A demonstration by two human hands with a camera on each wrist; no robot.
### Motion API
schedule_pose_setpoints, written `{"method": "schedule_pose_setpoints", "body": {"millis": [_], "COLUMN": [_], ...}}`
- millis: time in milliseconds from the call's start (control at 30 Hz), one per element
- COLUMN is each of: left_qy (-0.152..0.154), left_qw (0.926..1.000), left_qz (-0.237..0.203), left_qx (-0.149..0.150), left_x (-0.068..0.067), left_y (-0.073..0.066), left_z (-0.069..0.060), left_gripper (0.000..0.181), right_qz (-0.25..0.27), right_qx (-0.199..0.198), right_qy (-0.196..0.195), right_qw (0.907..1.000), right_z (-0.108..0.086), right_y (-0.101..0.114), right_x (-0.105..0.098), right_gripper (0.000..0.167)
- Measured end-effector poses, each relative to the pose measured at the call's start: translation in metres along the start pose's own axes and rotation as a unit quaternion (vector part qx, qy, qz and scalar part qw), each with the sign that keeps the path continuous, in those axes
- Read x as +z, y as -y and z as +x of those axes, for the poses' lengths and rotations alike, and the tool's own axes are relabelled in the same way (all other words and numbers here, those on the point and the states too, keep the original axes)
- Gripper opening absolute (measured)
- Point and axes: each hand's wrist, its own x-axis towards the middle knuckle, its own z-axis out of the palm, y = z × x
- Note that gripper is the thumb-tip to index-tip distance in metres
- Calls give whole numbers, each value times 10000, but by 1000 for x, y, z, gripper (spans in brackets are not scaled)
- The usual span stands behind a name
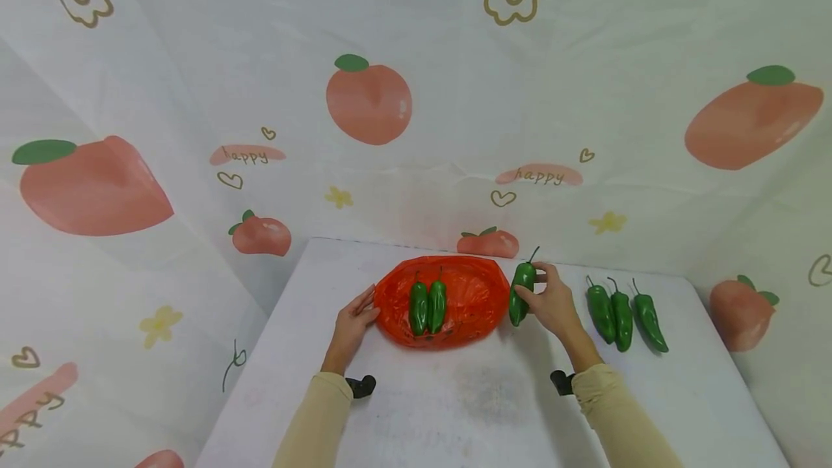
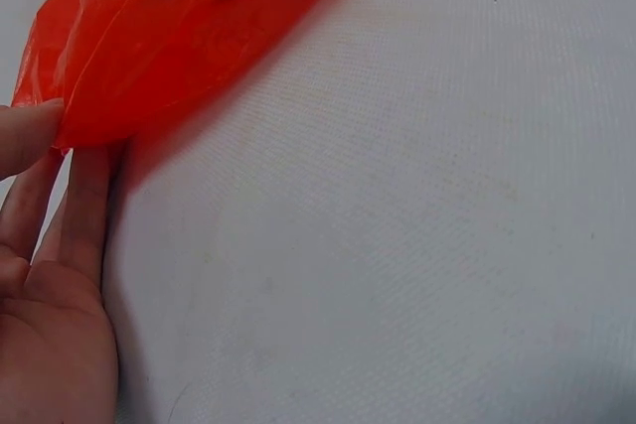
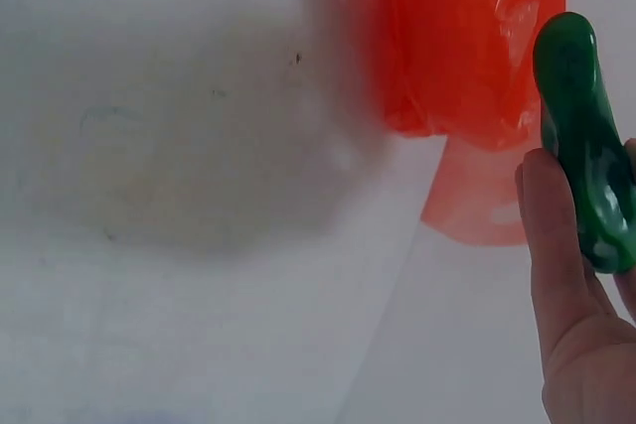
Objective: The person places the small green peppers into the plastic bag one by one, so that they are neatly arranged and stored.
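A red plastic bag [image 1: 481,302] lies spread open on the white table, with two green chili peppers [image 1: 419,309] side by side in it. At its left edge my left hand [image 1: 353,323] pinches the plastic; in the left wrist view the thumb lies on the red film [image 2: 199,47] and the fingers are under it. My right hand [image 1: 552,307] holds another green chili pepper [image 1: 523,282] between thumb and fingers, stem up, just by the bag's right rim. In the right wrist view this glossy pepper [image 3: 581,116] is raised beside the bag [image 3: 457,37].
Three more green chili peppers [image 1: 622,320] lie in a row on the table [image 1: 442,410], right of my right hand. A white cloth [image 1: 429,186] printed with fruit and flowers stands behind the table and along its sides.
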Motion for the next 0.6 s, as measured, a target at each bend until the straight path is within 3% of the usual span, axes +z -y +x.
{"method": "schedule_pose_setpoints", "body": {"millis": [467, 600], "left_qy": [49, 28], "left_qw": [10000, 10000], "left_qz": [-12, -41], "left_qx": [-19, -33], "left_x": [0, 0], "left_y": [2, 1], "left_z": [1, 1], "left_gripper": [53, 54], "right_qz": [-41, 52], "right_qx": [-513, -503], "right_qy": [-105, -63], "right_qw": [9986, 9987], "right_z": [-1, 0], "right_y": [14, 18], "right_x": [21, 24], "right_gripper": [60, 61]}}
